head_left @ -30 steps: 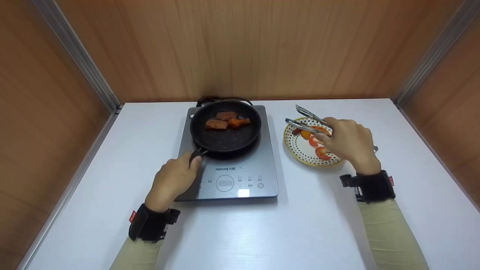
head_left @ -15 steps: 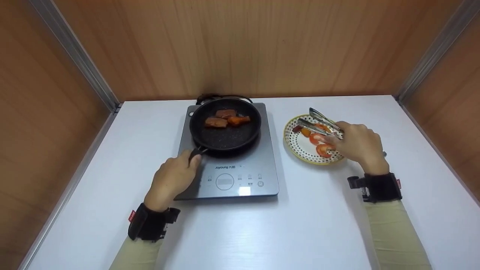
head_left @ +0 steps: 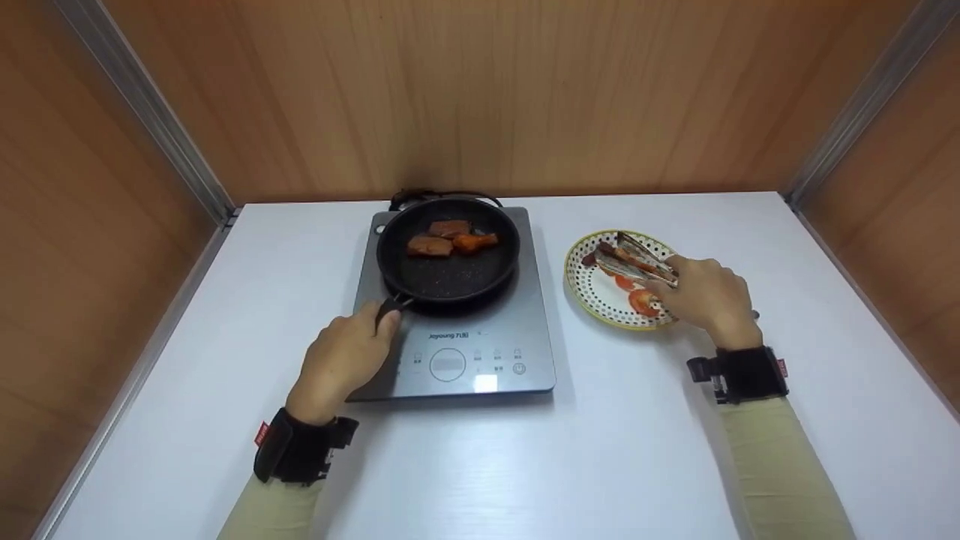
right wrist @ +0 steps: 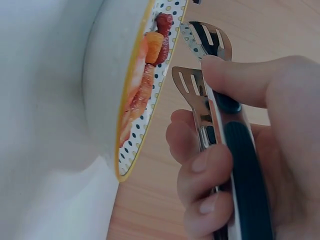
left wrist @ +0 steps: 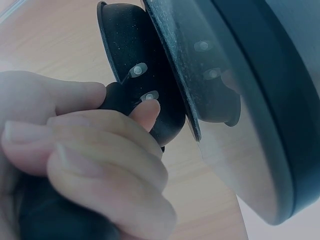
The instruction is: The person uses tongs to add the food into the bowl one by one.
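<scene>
My left hand grips the handle of a black frying pan, its fingers curled round it in the left wrist view. In the pan lie two brown pieces of meat and an orange drumstick-shaped piece. My right hand holds metal tongs with dark grip strips and slotted heads. Their arms stand apart over a dotted plate with a yellow rim, overlapping the food in the head view. Red tomato slices, an orange chunk and a dark red piece are on the plate.
The pan sits on a grey induction cooktop, whose black cord lies behind it. The white table is enclosed by wooden panels at the back and both sides.
My right hand has shifted the tongs rightward, then lower and slightly back left over the food on the plate. The left hand and pan stay put.
</scene>
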Demonstrator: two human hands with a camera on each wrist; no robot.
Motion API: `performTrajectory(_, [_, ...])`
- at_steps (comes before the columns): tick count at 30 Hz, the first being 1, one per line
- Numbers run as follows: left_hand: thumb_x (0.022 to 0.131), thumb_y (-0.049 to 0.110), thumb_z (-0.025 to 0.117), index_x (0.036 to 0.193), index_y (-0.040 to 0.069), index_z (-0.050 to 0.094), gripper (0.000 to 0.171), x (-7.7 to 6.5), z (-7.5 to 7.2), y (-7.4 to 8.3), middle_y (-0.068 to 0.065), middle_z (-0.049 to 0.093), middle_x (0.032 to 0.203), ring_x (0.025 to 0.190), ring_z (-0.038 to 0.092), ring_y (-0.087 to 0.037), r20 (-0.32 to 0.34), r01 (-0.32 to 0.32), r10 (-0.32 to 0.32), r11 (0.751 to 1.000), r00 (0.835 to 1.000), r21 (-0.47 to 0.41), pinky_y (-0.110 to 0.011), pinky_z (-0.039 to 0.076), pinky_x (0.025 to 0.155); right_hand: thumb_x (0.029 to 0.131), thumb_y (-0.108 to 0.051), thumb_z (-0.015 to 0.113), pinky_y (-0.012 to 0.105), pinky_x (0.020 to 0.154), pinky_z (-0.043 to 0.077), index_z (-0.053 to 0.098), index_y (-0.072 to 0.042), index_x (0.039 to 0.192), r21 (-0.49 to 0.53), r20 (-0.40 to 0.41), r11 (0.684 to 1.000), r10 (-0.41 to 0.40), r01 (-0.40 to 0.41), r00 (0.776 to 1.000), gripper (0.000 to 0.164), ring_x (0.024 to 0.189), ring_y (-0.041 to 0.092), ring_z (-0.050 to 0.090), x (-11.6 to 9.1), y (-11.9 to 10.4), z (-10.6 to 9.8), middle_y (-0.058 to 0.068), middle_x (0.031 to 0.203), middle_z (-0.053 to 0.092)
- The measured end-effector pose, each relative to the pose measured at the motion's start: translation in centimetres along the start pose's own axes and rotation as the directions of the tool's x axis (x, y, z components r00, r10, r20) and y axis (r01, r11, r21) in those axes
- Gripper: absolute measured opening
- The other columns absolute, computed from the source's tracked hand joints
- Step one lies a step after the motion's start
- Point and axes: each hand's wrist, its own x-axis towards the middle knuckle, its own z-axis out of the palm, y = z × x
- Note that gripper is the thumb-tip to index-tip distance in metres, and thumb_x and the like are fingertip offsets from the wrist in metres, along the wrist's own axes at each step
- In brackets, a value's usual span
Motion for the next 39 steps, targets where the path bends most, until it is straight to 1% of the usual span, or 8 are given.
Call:
performTrajectory(3, [0.115,0.041,0.041,0.108,0.008,0.058,0.038,-0.1,0.0,0.0,-0.010,0.060,0.079,0.071,0.056,-0.025,0.002,0.009,-0.009,1.000,1.000,-0.015,-0.038,0.041,0.059,0.102,-0.050,0.063,0.058,0.073,0.050,0.060,0.002,0.143,-0.009,0.008,1.000,-0.004,0.004,1.000,0.066,0.097,0.043,0.065,0.2,0.0,0.4,0.032,0.117,0.070])
performTrajectory(6, [0.115,0.041,0.042,0.106,0.008,0.057,0.038,-0.1,0.0,-0.1,-0.009,0.059,0.078,0.070,0.056,-0.025,-0.002,0.007,-0.007,1.000,1.000,-0.018,-0.037,0.040,0.059,0.103,-0.048,0.064,0.059,0.075,0.051,0.061,0.002,0.142,-0.013,0.016,1.000,-0.006,0.007,1.000,0.064,0.099,0.046,0.067,0.2,0.1,0.7,0.032,0.119,0.070])
performTrajectory(11, [0.115,0.041,0.042,0.106,0.008,0.057,0.038,0.0,0.0,0.0,-0.010,0.060,0.079,0.070,0.056,-0.025,-0.002,0.005,-0.005,1.000,1.000,-0.013,-0.038,0.041,0.058,0.103,-0.047,0.064,0.063,0.079,0.051,0.062,0.001,0.140,-0.020,0.027,1.000,-0.005,0.006,1.000,0.061,0.105,0.052,0.067,0.3,0.0,1.0,0.032,0.121,0.070])
performTrajectory(17, [0.115,0.041,0.042,0.108,0.008,0.057,0.037,0.0,0.0,-0.1,-0.010,0.060,0.080,0.071,0.056,-0.025,-0.002,0.007,-0.007,1.000,1.000,-0.014,-0.038,0.040,0.059,0.103,-0.047,0.065,0.062,0.079,0.050,0.065,-0.001,0.138,-0.020,0.017,1.000,0.002,-0.002,1.000,0.058,0.103,0.051,0.067,0.4,0.2,1.3,0.031,0.117,0.071])
performTrajectory(22, [0.115,0.040,0.043,0.112,0.006,0.059,0.038,0.0,0.0,-0.1,-0.014,0.064,0.084,0.074,0.060,-0.027,-0.010,-0.009,0.009,1.000,1.000,-0.003,-0.040,0.044,0.061,0.103,-0.046,0.066,0.063,0.076,0.052,0.068,-0.003,0.135,-0.047,-0.014,0.998,-0.038,0.037,0.999,0.054,0.099,0.052,0.069,0.2,0.4,1.6,0.030,0.112,0.073])
performTrajectory(27, [0.115,0.041,0.043,0.112,0.008,0.058,0.036,0.0,0.0,-0.1,-0.012,0.062,0.081,0.074,0.059,-0.027,-0.010,-0.013,0.013,1.000,1.000,-0.002,-0.041,0.044,0.060,0.103,-0.044,0.066,0.063,0.075,0.051,0.068,-0.004,0.137,-0.045,-0.032,0.998,-0.054,0.053,0.998,0.052,0.098,0.051,0.069,0.1,0.4,1.5,0.031,0.114,0.072])
performTrajectory(35, [0.115,0.041,0.042,0.109,0.008,0.057,0.036,0.0,0.0,0.0,-0.009,0.058,0.078,0.071,0.056,-0.025,-0.006,-0.008,0.007,1.000,1.000,-0.011,-0.038,0.040,0.059,0.103,-0.045,0.069,0.060,0.074,0.051,0.066,-0.006,0.142,-0.048,-0.012,0.997,-0.057,0.057,0.998,0.056,0.095,0.046,0.068,0.2,0.2,1.6,0.030,0.114,0.072])
performTrajectory(39, [0.115,0.041,0.042,0.106,0.008,0.056,0.036,0.0,0.0,-0.1,-0.009,0.058,0.077,0.071,0.056,-0.025,-0.011,-0.008,0.008,1.000,1.000,-0.007,-0.038,0.040,0.059,0.102,-0.047,0.070,0.060,0.074,0.051,0.067,-0.007,0.142,-0.046,0.000,0.997,-0.061,0.061,0.998,0.056,0.097,0.046,0.068,0.2,0.2,1.6,0.029,0.114,0.072])
